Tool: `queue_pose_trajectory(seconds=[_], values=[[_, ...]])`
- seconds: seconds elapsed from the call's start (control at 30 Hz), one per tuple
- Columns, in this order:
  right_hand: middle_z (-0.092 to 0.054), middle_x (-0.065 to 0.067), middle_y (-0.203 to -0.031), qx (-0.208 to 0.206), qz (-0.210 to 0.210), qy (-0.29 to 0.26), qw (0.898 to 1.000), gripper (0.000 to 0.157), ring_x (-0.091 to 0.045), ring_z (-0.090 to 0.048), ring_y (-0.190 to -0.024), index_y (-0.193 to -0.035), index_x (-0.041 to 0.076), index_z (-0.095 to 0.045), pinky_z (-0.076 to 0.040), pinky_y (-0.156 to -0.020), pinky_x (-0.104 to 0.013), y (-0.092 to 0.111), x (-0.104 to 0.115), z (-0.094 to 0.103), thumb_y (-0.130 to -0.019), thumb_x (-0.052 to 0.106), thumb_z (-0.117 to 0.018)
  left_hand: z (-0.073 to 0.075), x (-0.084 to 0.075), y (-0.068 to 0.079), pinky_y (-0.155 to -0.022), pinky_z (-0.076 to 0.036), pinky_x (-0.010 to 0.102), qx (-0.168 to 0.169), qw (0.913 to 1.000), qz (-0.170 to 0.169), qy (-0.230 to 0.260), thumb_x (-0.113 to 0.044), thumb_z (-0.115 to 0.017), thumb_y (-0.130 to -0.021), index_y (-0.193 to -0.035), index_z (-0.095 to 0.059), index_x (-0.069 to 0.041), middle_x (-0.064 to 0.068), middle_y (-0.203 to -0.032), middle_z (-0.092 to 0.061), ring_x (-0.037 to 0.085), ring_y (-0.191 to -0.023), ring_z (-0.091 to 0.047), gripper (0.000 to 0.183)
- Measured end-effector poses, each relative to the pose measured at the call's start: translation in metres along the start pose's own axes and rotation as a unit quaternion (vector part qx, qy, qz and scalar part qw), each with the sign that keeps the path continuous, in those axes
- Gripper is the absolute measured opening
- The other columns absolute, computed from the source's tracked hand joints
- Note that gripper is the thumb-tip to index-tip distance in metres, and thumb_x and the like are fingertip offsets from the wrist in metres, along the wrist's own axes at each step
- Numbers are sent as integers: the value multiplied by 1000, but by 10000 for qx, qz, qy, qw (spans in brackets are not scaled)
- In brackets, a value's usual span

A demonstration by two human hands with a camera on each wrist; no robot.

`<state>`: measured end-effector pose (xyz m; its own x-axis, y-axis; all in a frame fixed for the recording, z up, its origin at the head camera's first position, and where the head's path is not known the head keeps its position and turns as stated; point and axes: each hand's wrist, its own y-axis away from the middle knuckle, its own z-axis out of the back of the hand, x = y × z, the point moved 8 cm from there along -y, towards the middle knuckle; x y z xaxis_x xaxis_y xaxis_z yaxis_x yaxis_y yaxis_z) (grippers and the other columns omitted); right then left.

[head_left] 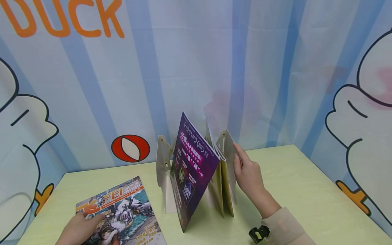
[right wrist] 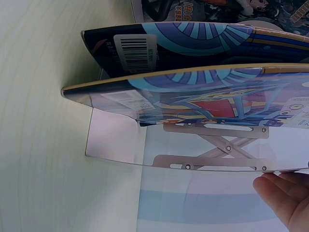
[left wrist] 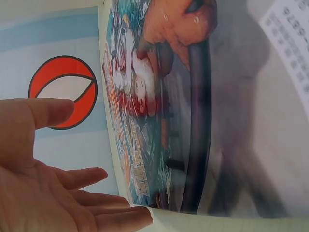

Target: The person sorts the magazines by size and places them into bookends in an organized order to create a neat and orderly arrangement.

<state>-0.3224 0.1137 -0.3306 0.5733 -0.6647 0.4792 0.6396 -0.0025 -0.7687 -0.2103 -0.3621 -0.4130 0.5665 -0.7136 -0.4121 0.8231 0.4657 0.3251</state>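
In the head view my left hand [head_left: 79,228] is over the lower left of a magazine [head_left: 128,211] with an orange title; the left wrist view shows its fingers [left wrist: 120,220] spread and straight beside the glossy cover. My right hand [head_left: 249,173] touches the outer side of the right plate [head_left: 227,146] of a pale metal expandable bookend. In the right wrist view its fingertips [right wrist: 265,186] are right at the plate's edge, below the crossed links [right wrist: 228,148]. A purple magazine [head_left: 196,166] leans in the bookend, left of thin upright books [head_left: 226,187] with barcodes.
The bookend's left plate [head_left: 161,160] stands behind the purple magazine. All rests on a pale yellow-green table [head_left: 294,183] against a blue-and-white striped curtain [head_left: 196,61] with duck drawings. A black wrist device [head_left: 258,234] sits by the right sleeve.
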Motion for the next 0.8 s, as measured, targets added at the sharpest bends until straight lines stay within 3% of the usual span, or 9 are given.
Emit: queue_pose_trajectory(seconds=[0.1, 0.27, 0.53, 0.8], values=[[-35, 4, -49, 0, 5, 16, 10000, 40, 2, -18, -41, -132, 4, -55, -23, -39, -20, 0, 0, 0, -92, 2, -53, 0, 2, -1, -90, -45, 60, -7, 10000, 40, 62, -44, -54, -91, -126, -41, 20, 42, -122, -43, 46, -100, -50, 74], [-35, 4, -49, 3, 12, 13, 10000, 40, 2, -17, -41, -132, 4, -55, -23, -39, -20, 0, 0, 0, -92, 2, -53, 2, 9, -3, -94, -44, 59, -131, 9988, 437, 182, -41, -51, -92, -124, -41, 23, 41, -121, -42, 50, -107, -46, 72], [-35, 3, -49, -25, 31, 17, 10000, 40, 2, -17, -41, -132, 4, -55, -23, -39, -20, 0, 0, 0, -92, 1, -53, 12, 21, -7, -87, -48, 54, -20, 9967, 515, 619, -45, -42, -95, -125, -40, 23, 40, -117, -44, 47, -102, -48, 74], [-35, 4, -49, -1, 11, -13, 10000, 39, 2, -17, -41, -132, 4, -54, -23, -39, -20, 0, 1, 0, -93, 2, -52, 27, 27, -6, -96, -44, 56, -75, 9892, 1049, 1025, -41, -35, -96, -136, -17, 25, 42, -130, -29, 54, -117, -38, 79]])
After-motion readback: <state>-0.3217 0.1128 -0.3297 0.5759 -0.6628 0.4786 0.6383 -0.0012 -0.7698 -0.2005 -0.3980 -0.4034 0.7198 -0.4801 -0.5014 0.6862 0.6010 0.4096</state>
